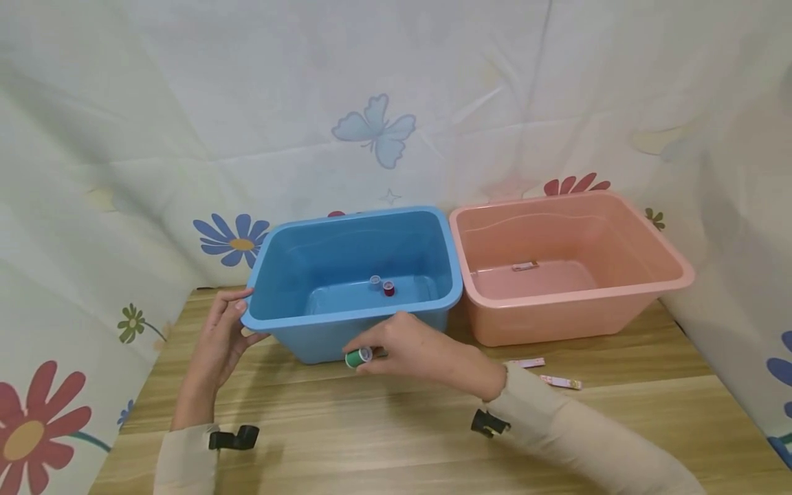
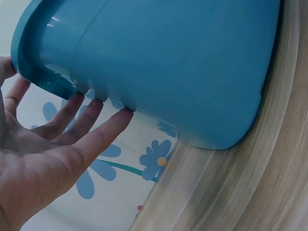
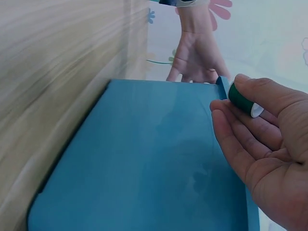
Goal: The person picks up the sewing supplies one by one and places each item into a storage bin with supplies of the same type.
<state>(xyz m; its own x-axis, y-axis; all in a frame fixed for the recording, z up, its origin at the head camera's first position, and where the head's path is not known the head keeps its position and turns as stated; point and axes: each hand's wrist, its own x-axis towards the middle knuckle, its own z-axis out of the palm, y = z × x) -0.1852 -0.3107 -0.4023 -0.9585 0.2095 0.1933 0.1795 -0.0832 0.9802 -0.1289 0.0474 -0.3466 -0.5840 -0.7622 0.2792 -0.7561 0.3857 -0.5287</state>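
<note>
Spool with green middle and white end [image 1: 358, 357] is pinched by the right hand [image 1: 402, 350], between thumb and fingers, just in front of the near wall of the blue tub [image 1: 322, 322]. The left hand [image 1: 223, 337] holds this tub's rim at the left end, its fingers spread below it. Inside, on the floor, are a pale spool [image 1: 375, 281] and a dark red spool [image 1: 388, 289], near each other. For good handling, I would keep the pinch light but sure (the round side can perhaps roll), and any lift should go well above the near rim, so that knuckles do not knock. The left hand should steady, without pulling the tub from the pink tub [image 1: 557, 323] at right.
</note>
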